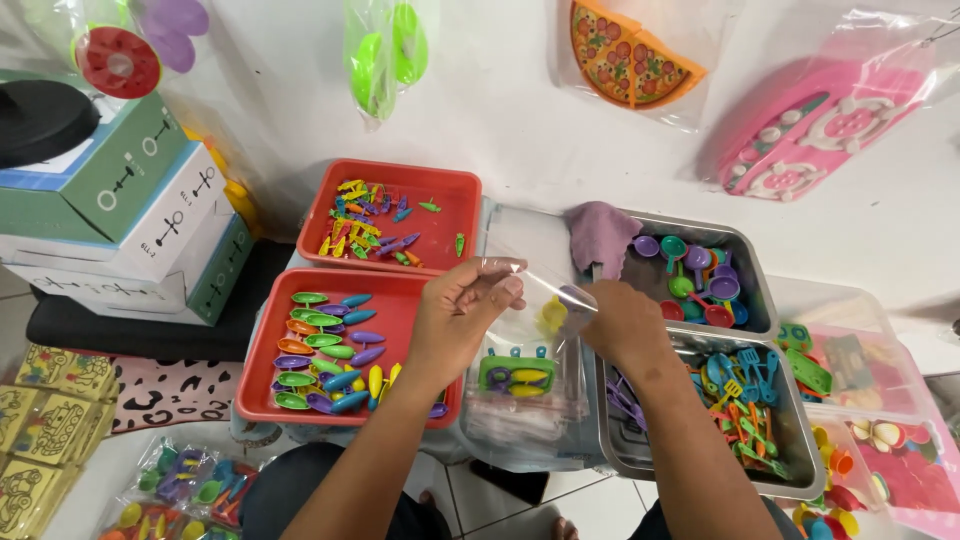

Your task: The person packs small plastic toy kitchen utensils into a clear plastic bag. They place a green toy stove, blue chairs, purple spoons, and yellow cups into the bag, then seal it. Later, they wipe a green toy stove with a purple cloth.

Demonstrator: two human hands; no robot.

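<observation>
My left hand (462, 308) pinches the top edge of a small clear plastic bag (545, 300) and holds it up. My right hand (622, 322) is at the bag's other side, fingers at its mouth, with a small yellow toy piece (552, 314) showing inside the bag. Under the bag lies a stack of clear bags with a green toy board (517, 373) on it. A red tray (270, 372) of colourful toy spoons and leaf-shaped pieces sits just left of my left hand.
A second red tray (462, 190) with small toy cutlery sits behind the first. Two metal trays (748, 258) (800, 440) of toy utensils lie to the right, with a purple cloth (600, 232). Boxes (130, 210) are stacked at left; packed toys hang on the wall.
</observation>
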